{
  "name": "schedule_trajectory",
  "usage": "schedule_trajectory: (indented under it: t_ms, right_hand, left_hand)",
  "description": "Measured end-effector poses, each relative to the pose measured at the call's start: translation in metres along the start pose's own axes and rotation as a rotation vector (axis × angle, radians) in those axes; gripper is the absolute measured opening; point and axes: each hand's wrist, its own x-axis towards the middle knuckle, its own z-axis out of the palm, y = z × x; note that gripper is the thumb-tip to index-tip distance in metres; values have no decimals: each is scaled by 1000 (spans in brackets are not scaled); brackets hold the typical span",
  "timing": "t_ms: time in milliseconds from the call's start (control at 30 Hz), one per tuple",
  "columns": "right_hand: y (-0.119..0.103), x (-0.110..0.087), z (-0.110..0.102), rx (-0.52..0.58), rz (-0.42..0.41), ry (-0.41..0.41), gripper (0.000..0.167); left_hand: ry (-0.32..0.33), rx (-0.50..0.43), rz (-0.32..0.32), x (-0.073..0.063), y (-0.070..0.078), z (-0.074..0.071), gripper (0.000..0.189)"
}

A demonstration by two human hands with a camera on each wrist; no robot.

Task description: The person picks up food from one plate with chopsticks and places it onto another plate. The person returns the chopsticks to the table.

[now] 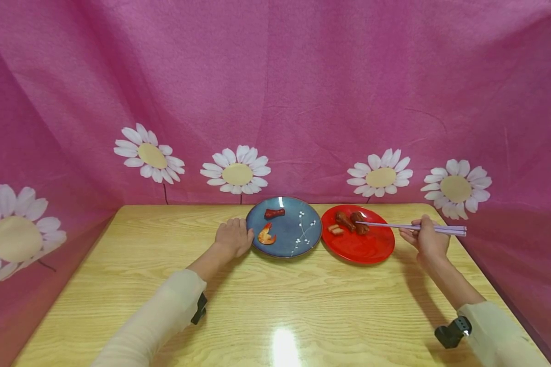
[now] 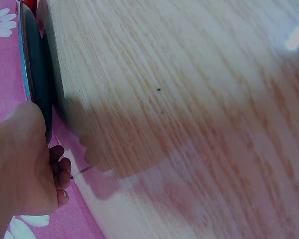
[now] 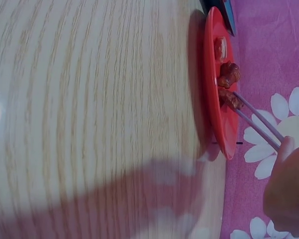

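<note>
My right hand (image 1: 432,241) holds a pair of light purple chopsticks (image 1: 408,226). Their tips meet the right-hand of two brown drumsticks (image 1: 360,224) on a red plate (image 1: 367,251); in the right wrist view the chopsticks (image 3: 261,122) reach that drumstick (image 3: 231,99) from either side. The other drumstick (image 1: 345,221) lies just left of it, near small pale-brown pieces (image 1: 335,230). My left hand (image 1: 233,236) rests at the left rim of a blue plate (image 1: 284,247), thumb against the rim, fingers loosely bent. That plate bears a shrimp (image 1: 267,235) and a dark red drumstick-like piece (image 1: 274,213).
Both plates stand side by side near the far edge of a wood-grain table (image 1: 257,300). A pink cloth (image 1: 275,102) with large daisies hangs behind and along the sides. Dark wrist devices (image 1: 453,332) sit on both forearms.
</note>
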Motion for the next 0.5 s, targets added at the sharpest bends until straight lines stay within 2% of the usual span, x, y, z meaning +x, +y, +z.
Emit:
schedule_trajectory:
  t_ms: [267,500]
  right_hand:
    - [-3,-2,-5,-37,-5,-74,40]
    - [-4,-1,-9,-53,-35,-80,37]
  left_hand:
    - [8,-1,2,-2,0,-2,45]
    - [7,7,3,0,0,-2,46]
